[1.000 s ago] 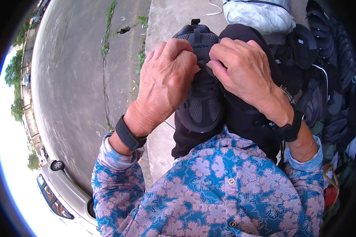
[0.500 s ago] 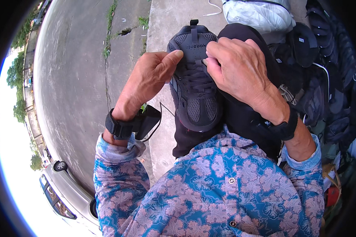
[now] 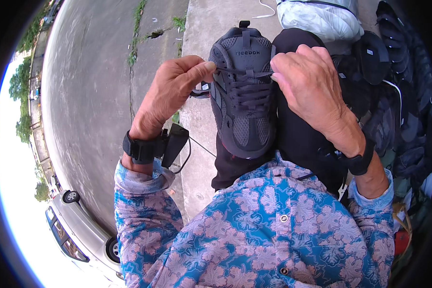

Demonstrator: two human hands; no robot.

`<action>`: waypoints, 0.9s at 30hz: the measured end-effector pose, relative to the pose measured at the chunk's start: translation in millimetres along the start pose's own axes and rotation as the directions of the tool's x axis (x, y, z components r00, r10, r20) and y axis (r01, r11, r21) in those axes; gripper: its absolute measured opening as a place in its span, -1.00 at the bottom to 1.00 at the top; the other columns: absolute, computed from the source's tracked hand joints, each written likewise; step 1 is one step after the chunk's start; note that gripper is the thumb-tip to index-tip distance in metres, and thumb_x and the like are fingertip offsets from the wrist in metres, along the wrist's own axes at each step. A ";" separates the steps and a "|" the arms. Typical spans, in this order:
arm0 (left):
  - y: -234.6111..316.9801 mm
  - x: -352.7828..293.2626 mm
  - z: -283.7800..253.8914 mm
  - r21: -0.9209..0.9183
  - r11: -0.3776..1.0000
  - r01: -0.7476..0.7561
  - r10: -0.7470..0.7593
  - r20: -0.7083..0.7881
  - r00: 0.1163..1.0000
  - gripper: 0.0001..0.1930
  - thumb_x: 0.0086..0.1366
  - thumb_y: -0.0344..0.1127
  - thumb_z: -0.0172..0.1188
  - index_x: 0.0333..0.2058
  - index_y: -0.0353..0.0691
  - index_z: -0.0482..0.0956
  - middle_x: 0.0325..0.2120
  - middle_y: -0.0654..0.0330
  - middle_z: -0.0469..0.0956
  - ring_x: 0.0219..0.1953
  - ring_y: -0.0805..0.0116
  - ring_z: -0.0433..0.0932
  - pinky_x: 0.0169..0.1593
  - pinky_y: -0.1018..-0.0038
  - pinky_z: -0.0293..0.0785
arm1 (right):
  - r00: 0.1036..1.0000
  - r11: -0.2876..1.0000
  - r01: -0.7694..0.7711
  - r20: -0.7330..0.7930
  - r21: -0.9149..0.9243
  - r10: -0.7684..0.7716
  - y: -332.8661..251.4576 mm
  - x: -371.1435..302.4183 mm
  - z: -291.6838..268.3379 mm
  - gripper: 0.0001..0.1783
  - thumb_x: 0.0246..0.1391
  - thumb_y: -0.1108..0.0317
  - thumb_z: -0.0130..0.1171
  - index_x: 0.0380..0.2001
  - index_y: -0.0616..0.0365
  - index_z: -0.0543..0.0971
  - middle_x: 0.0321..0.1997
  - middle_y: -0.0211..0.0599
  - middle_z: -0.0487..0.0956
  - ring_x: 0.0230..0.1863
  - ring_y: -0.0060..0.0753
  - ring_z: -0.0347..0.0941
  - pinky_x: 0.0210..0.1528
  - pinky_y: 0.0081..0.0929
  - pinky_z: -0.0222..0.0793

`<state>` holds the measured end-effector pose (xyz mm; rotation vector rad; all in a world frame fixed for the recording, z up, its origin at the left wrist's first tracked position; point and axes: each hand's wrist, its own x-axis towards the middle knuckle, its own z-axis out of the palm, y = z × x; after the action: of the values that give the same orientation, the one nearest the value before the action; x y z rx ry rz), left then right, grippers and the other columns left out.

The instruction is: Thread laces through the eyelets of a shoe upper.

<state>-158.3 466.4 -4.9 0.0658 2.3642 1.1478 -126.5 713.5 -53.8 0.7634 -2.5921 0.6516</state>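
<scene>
A dark grey sneaker [image 3: 248, 132] rests on my lap against my black trousers [image 3: 300, 125], toe toward me and heel away. A flat dark shoelace [image 3: 260, 75] stretches across the base of its tongue, above the crossed rows of lacing. At the sneaker's left side, my left hand [image 3: 180, 85] pinches one end of this lace between thumb and fingers. On the other side my right hand [image 3: 311, 89] grips the opposite end, its fingers curled. The lace's ends are hidden in the fingers.
On the right lies a heap of black shoe parts [image 3: 391, 62], below a white plastic bag [image 3: 320, 21] at the top. A pale concrete ledge [image 3: 195, 163] runs beneath me, with grey pavement [image 3: 91, 96] and a parked silver car [image 3: 79, 225] to the left.
My hands have moved apart, the right one shifting rightward. The lace now shows drawn straight across the tongue, and the sneaker sits slightly farther right in view.
</scene>
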 end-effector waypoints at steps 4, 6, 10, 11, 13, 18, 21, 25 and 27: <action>-4.0 -5.6 1.3 -0.165 0.985 0.059 -0.052 0.047 0.998 -0.59 0.32 0.04 0.11 -0.48 -0.21 0.56 -0.62 0.41 0.37 -0.57 0.61 0.22 -0.48 0.57 0.12 | 0.982 0.990 0.135 0.127 0.028 -0.138 -8.9 -12.0 -9.3 -0.91 -0.12 0.49 0.19 -0.55 0.12 0.47 -0.60 -0.35 0.43 -0.41 -0.32 0.37 -0.20 -0.31 0.21; 0.2 -12.0 0.6 -0.117 0.993 0.021 -0.011 0.083 0.996 -0.58 0.33 0.04 0.10 -0.51 -0.21 0.54 -0.62 0.41 0.37 -0.55 0.59 0.24 -0.41 0.56 0.16 | 0.982 0.989 0.143 0.123 0.026 -0.145 -8.6 -15.8 -11.0 -0.91 -0.16 0.51 0.18 -0.57 0.12 0.46 -0.60 -0.35 0.43 -0.41 -0.34 0.36 -0.20 -0.34 0.22; -5.1 -30.3 -19.8 -0.195 0.981 -0.007 0.030 0.115 0.993 -0.55 0.36 0.02 0.06 -0.59 -0.19 0.47 -0.59 0.34 0.39 -0.46 0.52 0.30 -0.19 0.53 0.23 | 0.991 0.995 0.088 0.103 -0.054 -0.082 1.4 -20.8 -29.7 -0.88 -0.13 0.51 0.22 -0.46 0.13 0.50 -0.53 -0.33 0.44 -0.39 -0.30 0.37 -0.20 -0.36 0.24; -10.1 -35.8 -25.7 -0.270 0.963 0.008 0.015 0.082 0.997 -0.53 0.40 0.01 -0.02 -0.64 -0.14 0.38 -0.58 0.32 0.37 -0.39 0.41 0.33 -0.12 0.48 0.24 | 0.995 0.996 0.025 0.098 -0.081 -0.017 6.2 -26.1 -34.6 -0.85 -0.12 0.51 0.22 -0.42 0.14 0.49 -0.51 -0.32 0.44 -0.37 -0.27 0.38 -0.20 -0.34 0.24; -21.3 -46.6 -40.1 -0.499 0.863 -0.078 0.118 0.048 0.992 -0.52 0.42 0.00 -0.06 -0.65 -0.11 0.35 -0.53 0.31 0.35 -0.35 0.36 0.32 -0.10 0.43 0.24 | 0.990 0.988 -0.066 0.112 -0.138 0.082 18.5 -38.7 -45.8 -0.80 -0.12 0.52 0.22 -0.36 0.14 0.47 -0.47 -0.30 0.45 -0.34 -0.24 0.40 -0.20 -0.31 0.25; -32.6 -81.4 -68.3 -0.868 0.314 -0.384 0.216 -0.328 0.920 -0.57 0.44 -0.12 -0.08 -0.66 -0.06 0.34 -0.19 0.29 0.31 -0.33 0.34 0.21 -0.21 0.40 0.16 | 0.930 0.932 -0.280 0.178 -0.230 0.323 56.1 -85.2 -69.4 -0.85 -0.01 0.53 0.12 -0.32 0.16 0.44 -0.47 -0.19 0.47 -0.38 -0.09 0.44 -0.28 -0.22 0.30; -49.1 -104.4 -93.7 -0.901 0.026 -0.432 0.265 -0.411 0.872 -0.72 0.36 -0.30 0.04 -0.58 -0.14 0.43 -0.20 0.29 0.39 -0.48 0.44 0.15 -0.38 0.49 0.12 | 0.819 0.822 -0.511 0.149 -0.252 0.555 79.4 -119.3 -80.4 -0.86 0.07 0.49 0.07 -0.26 0.16 0.43 -0.48 -0.05 0.49 -0.40 0.09 0.46 -0.32 -0.11 0.30; -75.8 -145.7 -124.1 -0.779 -0.033 -0.626 0.098 -0.626 0.774 -0.84 0.31 -0.38 0.04 -0.47 -0.25 0.47 -0.30 0.24 0.44 -0.55 0.45 0.12 -0.41 0.49 0.11 | 0.691 0.666 -0.676 0.044 -0.314 0.721 127.7 -189.5 -97.5 -0.82 0.18 0.38 -0.02 -0.16 0.10 0.45 -0.48 0.04 0.49 -0.42 0.17 0.45 -0.39 -0.14 0.31; -94.6 -163.7 -137.3 -0.768 -0.031 -0.640 0.041 -0.641 0.767 -0.84 0.31 -0.38 0.03 -0.47 -0.25 0.46 -0.32 0.23 0.44 -0.55 0.44 0.11 -0.39 0.48 0.11 | 0.719 0.681 -0.685 -0.093 -0.258 0.689 160.3 -238.6 -107.3 -0.74 0.18 0.36 -0.04 -0.07 0.11 0.45 -0.55 -0.09 0.49 -0.55 -0.15 0.45 -0.47 -0.27 0.29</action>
<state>-63.0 264.5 64.0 -0.0806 1.1621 3.1756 -8.9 987.6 -125.5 -0.3515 -2.8644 0.4421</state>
